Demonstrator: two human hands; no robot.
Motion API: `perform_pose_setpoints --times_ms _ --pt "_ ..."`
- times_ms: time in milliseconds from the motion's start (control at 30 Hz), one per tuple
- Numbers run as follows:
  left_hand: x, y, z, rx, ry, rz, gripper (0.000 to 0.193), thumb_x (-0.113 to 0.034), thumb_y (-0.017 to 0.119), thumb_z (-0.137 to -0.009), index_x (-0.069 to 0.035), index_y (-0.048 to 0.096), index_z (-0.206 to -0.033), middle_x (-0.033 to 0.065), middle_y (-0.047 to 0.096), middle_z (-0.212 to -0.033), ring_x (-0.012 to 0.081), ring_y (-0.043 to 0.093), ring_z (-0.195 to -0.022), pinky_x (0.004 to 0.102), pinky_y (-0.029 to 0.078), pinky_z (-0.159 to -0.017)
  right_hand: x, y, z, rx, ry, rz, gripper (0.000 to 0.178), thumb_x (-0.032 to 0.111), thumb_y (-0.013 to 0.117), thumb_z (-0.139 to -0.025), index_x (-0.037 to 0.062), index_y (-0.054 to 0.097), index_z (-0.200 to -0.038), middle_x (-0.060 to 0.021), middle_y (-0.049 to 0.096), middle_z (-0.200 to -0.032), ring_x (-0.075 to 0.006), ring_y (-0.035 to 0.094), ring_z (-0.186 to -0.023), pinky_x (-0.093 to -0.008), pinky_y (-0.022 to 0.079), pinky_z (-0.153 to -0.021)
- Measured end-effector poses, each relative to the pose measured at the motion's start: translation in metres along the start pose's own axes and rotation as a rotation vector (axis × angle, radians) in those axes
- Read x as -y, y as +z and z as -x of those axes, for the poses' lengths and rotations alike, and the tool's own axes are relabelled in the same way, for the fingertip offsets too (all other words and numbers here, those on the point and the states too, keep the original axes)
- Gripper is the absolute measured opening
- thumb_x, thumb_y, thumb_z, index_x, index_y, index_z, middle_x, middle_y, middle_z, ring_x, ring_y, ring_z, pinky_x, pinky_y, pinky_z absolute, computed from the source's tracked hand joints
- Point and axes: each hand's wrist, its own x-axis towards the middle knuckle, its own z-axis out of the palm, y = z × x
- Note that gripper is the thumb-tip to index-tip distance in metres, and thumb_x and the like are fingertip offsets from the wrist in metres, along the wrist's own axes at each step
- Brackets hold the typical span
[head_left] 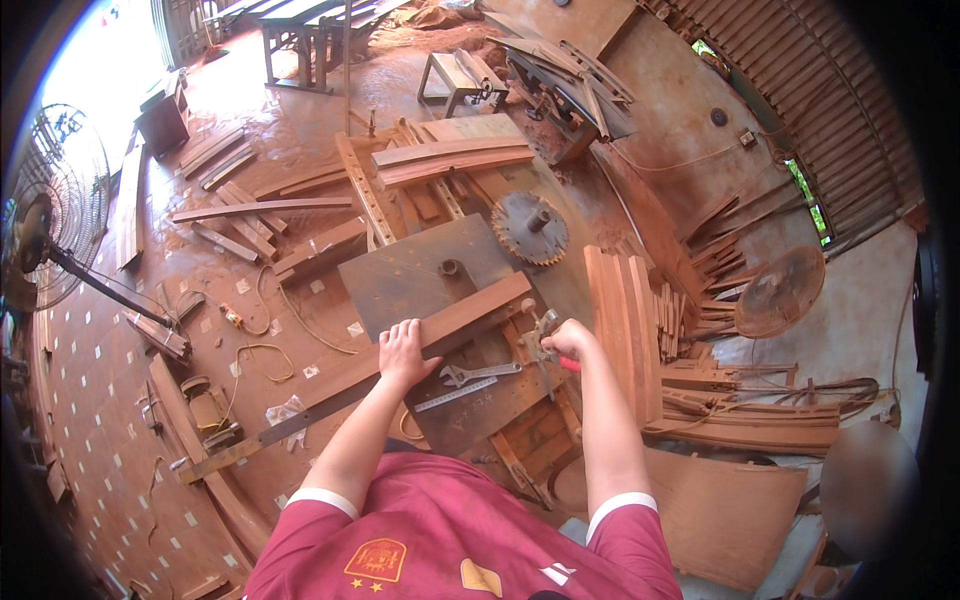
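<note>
My left hand [403, 355] lies with its fingers extended and thumb apart on top of a long reddish-brown wooden beam [470, 308], which crosses a dark metal machine table [395, 285] at a slant. At the beam's right end, my right hand [570, 342] is closed around a metal clamp [543, 330]; a bit of red handle shows below the fist. An adjustable wrench [480, 374] and a steel ruler [455, 394] lie on the metal plate between my arms. Behind the beam a short round spindle [450, 268] rises from the table. My right fingers partly hide the clamp.
A large toothed circular saw blade [530, 228] lies beyond the beam. Curved boards [622, 330] stand to the right; planks [455, 160] rest at the back. On the left are a fan [45, 225], loose cables [265, 350] and wood pieces on the tiled floor.
</note>
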Motion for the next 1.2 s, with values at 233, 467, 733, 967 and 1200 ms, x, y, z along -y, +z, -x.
perform_pose_setpoints --times_ms 233,467,733,967,1200 --pt "-0.001 -0.002 0.0 0.013 -0.017 -0.016 0.094 -0.054 0.089 -0.07 -0.007 0.051 -0.142 0.0087 0.057 -0.139 0.0266 0.052 -0.133 0.0434 0.037 -0.111 0.008 -0.008 0.015 0.117 0.026 -0.184 0.026 0.022 0.077 -0.095 0.001 0.076 -0.079 -0.0057 0.064 -0.066 -0.0158 0.054 -0.058 -0.0371 0.045 -0.051" --pt "-0.002 -0.001 -0.001 0.028 -0.019 -0.005 0.095 -0.054 0.089 -0.07 -0.007 0.05 -0.142 0.0087 0.057 -0.14 0.0265 0.051 -0.134 0.0434 0.036 -0.112 -0.002 -0.007 0.014 0.116 -0.056 -0.258 0.019 0.018 0.075 -0.095 0.0035 0.081 -0.084 -0.0054 0.075 -0.073 -0.0108 0.053 -0.058 -0.0328 0.044 -0.051" --pt "-0.001 0.0 0.0 -0.007 -0.009 0.001 0.095 -0.053 0.09 -0.069 -0.006 0.05 -0.142 0.0088 0.057 -0.139 0.0265 0.052 -0.133 0.0436 0.037 -0.112 -0.006 -0.005 0.002 0.068 -0.129 -0.186 0.02 0.022 0.083 -0.087 0.0024 0.079 -0.083 -0.0068 0.074 -0.076 -0.0117 0.059 -0.062 -0.0333 0.045 -0.052" --pt "0.001 0.001 0.001 -0.024 -0.004 0.003 0.096 -0.053 0.09 -0.068 -0.007 0.05 -0.143 0.0087 0.058 -0.138 0.0266 0.052 -0.132 0.0433 0.037 -0.111 0.001 0.007 0.006 -0.255 -0.279 0.048 0.038 0.029 0.091 -0.075 -0.0026 0.08 -0.091 -0.0194 0.079 -0.09 -0.024 0.078 -0.08 -0.0383 0.062 -0.077" --pt "0.001 0.003 0.0 0.002 -0.026 -0.024 0.097 -0.055 0.09 -0.07 -0.008 0.049 -0.144 0.0086 0.056 -0.141 0.0261 0.051 -0.134 0.0431 0.036 -0.112 0.003 0.007 0.011 -0.281 -0.274 0.105 0.041 0.031 0.091 -0.075 -0.0022 0.081 -0.097 -0.0234 0.078 -0.1 -0.0318 0.077 -0.099 -0.0407 0.06 -0.091"
